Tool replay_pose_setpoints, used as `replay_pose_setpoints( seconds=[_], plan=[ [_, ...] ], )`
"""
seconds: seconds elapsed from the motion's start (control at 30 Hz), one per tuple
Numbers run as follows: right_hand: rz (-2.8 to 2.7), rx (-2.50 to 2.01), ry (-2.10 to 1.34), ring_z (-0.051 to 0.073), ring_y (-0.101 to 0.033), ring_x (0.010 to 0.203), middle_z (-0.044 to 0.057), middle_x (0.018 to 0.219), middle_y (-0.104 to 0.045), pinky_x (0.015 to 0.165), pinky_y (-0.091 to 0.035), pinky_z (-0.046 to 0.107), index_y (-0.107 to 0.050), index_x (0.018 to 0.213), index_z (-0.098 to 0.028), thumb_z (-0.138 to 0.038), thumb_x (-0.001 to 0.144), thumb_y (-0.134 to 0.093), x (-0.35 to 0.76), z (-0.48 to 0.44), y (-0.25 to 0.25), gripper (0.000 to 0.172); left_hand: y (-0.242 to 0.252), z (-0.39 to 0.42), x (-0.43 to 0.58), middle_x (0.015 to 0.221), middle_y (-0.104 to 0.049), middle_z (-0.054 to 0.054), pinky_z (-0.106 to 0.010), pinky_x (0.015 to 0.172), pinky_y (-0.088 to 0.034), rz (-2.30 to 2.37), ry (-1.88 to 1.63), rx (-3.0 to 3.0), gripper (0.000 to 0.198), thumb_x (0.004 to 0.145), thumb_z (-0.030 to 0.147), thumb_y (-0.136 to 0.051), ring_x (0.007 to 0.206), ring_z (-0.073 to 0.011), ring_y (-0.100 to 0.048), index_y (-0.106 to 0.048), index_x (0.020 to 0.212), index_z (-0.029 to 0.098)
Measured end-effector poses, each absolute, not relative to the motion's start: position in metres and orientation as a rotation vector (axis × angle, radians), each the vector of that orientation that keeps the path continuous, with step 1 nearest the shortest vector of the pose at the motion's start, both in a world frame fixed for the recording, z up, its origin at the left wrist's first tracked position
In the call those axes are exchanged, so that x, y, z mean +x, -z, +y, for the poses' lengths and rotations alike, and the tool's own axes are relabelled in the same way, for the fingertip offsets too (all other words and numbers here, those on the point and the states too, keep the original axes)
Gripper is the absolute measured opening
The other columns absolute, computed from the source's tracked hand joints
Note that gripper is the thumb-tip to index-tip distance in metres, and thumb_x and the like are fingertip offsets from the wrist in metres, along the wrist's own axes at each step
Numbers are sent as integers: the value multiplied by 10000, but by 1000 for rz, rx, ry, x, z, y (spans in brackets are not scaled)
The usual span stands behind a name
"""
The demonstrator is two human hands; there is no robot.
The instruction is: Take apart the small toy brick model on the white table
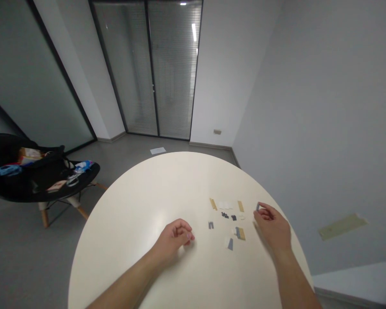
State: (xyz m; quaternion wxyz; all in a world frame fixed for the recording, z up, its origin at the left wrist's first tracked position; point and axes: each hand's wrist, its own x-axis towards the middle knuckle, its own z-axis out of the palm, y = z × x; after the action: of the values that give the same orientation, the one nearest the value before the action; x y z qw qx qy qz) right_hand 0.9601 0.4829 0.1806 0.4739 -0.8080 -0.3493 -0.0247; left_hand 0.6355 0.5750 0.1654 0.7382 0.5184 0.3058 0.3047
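Small plastic bricks (225, 215) — tan, white, dark grey — loose on round bench (125, 214); right hand (272, 227) pinching grey brick (257, 207); left hand (175, 240) — curled closed.

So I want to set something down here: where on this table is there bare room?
The widest free patch of the white round table lies left of the left hand, out to the rim. A strip runs along the far rim, beyond the small tan, white and grey bricks. Between that hand and the right hand, the bricks crowd.
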Motion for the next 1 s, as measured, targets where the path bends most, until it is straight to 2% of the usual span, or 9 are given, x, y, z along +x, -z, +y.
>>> replay_pose_setpoints(
  seconds=[0.13,0.23,0.37,0.6,0.73,1.0],
  plan=[
    [-766,-2089,77,181,-582,576,32,671,-663,633,-455,311,-720,1028,-146,-329,670,-583,969,478,-180,425,-165,576,636,701,-699,-46,-258,620,-420,671,-659,1162,309,702,379,-812,614,-130,-582,-632,800,148],
    [-729,-2131,57,200,-598,584,40,673,-681,624,-444,317,-730,1012,-163,-389,692,-593,976,475,-177,416,-166,577,636,693,-698,-49,-257,616,-422,688,-652,1176,315,693,392,-816,607,-129,-578,-637,771,144],
    [-740,-2216,30,222,-630,637,50,715,-713,653,-450,329,-738,995,-184,-439,699,-598,986,473,-170,415,-166,576,635,685,-693,-47,-256,621,-424,693,-653,1190,313,694,397,-815,612,-134,-582,-643,760,144],
    [-867,-2427,26,267,-674,798,120,861,-755,712,-480,343,-781,920,-166,-333,688,-543,1001,469,-163,372,-165,577,633,698,-694,-52,-255,626,-423,672,-643,1217,305,724,412,-796,622,-139,-584,-649,766,148],
    [-979,-2514,37,272,-686,856,122,941,-760,728,-493,337,-789,916,-178,-309,719,-519,1010,468,-153,359,-167,577,633,687,-690,-49,-253,622,-421,670,-632,1228,305,716,411,-801,618,-141,-587,-647,755,150],
    [-1090,-2559,21,270,-697,885,113,979,-762,749,-502,330,-789,933,-189,-288,747,-524,1010,471,-145,338,-169,576,634,676,-687,-48,-253,617,-421,679,-627,1217,298,696,394,-811,606,-139,-581,-650,745,148]
  ],
)
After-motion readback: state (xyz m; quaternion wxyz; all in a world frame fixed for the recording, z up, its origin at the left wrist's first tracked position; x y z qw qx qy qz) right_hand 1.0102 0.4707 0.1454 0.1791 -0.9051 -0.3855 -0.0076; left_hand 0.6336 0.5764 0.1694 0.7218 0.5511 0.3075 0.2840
